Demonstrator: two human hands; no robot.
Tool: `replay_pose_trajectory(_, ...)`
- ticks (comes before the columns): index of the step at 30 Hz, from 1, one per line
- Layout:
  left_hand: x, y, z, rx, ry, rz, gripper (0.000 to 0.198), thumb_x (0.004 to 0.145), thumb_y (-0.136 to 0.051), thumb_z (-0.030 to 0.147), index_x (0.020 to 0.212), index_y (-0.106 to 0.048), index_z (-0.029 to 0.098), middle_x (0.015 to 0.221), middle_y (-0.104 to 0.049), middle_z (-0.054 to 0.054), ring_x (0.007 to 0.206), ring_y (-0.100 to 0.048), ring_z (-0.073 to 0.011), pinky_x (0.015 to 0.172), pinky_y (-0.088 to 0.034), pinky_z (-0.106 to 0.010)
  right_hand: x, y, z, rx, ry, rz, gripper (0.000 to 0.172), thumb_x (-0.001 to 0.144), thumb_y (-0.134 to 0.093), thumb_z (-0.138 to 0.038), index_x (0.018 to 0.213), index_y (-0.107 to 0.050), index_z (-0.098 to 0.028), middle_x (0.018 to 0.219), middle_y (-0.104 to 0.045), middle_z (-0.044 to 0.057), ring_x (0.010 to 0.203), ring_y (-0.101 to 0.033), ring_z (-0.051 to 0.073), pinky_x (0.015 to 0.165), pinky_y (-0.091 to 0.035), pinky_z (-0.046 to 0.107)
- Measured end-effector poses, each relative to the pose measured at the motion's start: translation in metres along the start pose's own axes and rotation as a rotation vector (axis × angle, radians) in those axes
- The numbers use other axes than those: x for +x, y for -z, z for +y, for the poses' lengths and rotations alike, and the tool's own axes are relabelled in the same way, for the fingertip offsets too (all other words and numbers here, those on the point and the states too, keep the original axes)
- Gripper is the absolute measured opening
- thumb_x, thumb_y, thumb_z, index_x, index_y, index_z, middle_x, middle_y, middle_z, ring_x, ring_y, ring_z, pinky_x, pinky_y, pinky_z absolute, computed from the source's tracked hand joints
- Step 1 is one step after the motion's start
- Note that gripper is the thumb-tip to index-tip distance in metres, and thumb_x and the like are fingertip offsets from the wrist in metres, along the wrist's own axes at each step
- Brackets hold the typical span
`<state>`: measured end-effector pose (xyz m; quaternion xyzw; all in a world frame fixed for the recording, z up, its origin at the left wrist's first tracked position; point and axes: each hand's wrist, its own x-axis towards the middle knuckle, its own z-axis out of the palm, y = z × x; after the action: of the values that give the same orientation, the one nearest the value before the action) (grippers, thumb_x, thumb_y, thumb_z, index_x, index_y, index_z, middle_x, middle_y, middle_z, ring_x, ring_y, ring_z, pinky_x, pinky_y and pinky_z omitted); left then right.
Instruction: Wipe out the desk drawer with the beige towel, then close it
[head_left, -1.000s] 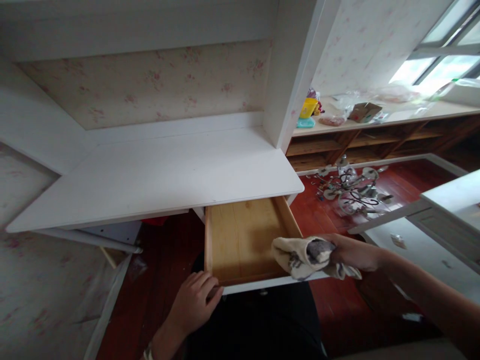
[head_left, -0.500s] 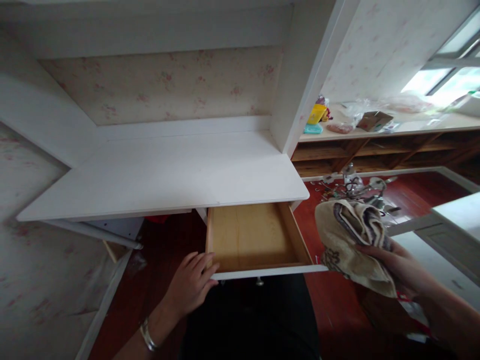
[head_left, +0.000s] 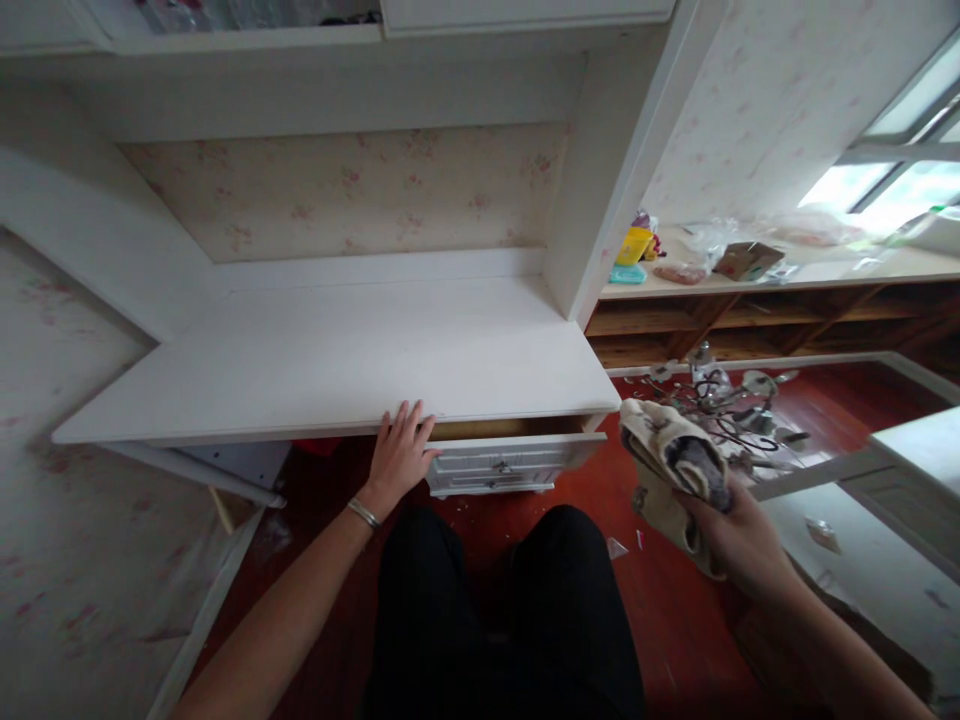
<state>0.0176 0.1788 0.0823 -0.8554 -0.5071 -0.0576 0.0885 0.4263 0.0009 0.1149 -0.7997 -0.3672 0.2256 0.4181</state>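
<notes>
My left hand lies open with its fingers stretched flat against the left end of the white drawer front, just under the edge of the white desk top. The drawer sits almost fully in, with only a thin strip of its wooden inside showing. My right hand is closed round a crumpled beige patterned cloth, held out to the right of the desk above the red floor. A metal bracelet is on my left wrist.
A dismantled chandelier lies on the red wooden floor to the right. A long wooden shelf under the window carries a yellow tub, a cardboard box and plastic bags. A white cabinet stands at the right. My dark trouser legs fill the bottom centre.
The drawer, wide open before, has slid nearly all the way in under my left hand. My right hand has lifted the cloth off the drawer edge and moved it away to the right.
</notes>
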Motion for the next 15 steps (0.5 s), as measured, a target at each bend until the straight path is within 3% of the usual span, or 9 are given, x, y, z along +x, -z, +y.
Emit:
replay_pose_trajectory(4, 0.027, -0.015, -0.003, 0.001, 0.057, 0.018, 0.052, 0.092, -0.045, 0.036, 0.142, -0.041, 0.022, 0.153, -0.027, -0.009, 0.143, -0.014, -0.0347, 0.114, -0.004, -0.060, 0.004, -0.024, 0.008, -0.016, 0.150, -0.079, 0.053, 0.069, -0.056, -0.034, 0.122, -0.057, -0.025, 0.107, -0.067, 0.002, 0.097, -0.062, 0.022, 0.084, -0.049, 0.033)
replay_pose_trajectory(9, 0.039, -0.027, -0.004, -0.038, 0.068, 0.020, 0.053, 0.092, -0.040, 0.026, 0.145, -0.037, 0.020, 0.151, -0.032, -0.012, 0.140, -0.022, -0.0338, 0.115, -0.010, -0.055, 0.013, -0.056, 0.018, -0.060, 0.217, -0.178, 0.064, 0.071, -0.047, -0.024, 0.135, -0.048, -0.024, 0.130, -0.058, 0.004, 0.120, -0.052, 0.022, 0.104, -0.037, 0.036)
replay_pose_trajectory(13, 0.045, -0.022, -0.023, -0.096, 0.012, -0.076, 0.055, 0.092, -0.043, 0.045, 0.142, -0.041, 0.023, 0.151, -0.033, -0.008, 0.139, -0.026, -0.0311, 0.114, -0.018, -0.049, 0.021, -0.086, 0.032, 0.015, 0.139, -0.027, 0.060, 0.073, -0.048, -0.027, 0.133, -0.049, -0.025, 0.127, -0.059, 0.003, 0.118, -0.054, 0.023, 0.102, -0.040, 0.039)
replay_pose_trajectory(15, 0.049, -0.019, -0.042, -0.142, 0.011, -0.154, 0.056, 0.093, -0.034, 0.055, 0.141, -0.041, 0.028, 0.152, -0.031, -0.004, 0.139, -0.026, -0.0285, 0.113, -0.021, -0.050, 0.023, -0.105, 0.042, 0.100, 0.072, 0.098, 0.058, 0.073, -0.049, -0.031, 0.131, -0.050, -0.024, 0.123, -0.061, 0.004, 0.112, -0.057, 0.024, 0.096, -0.046, 0.039)
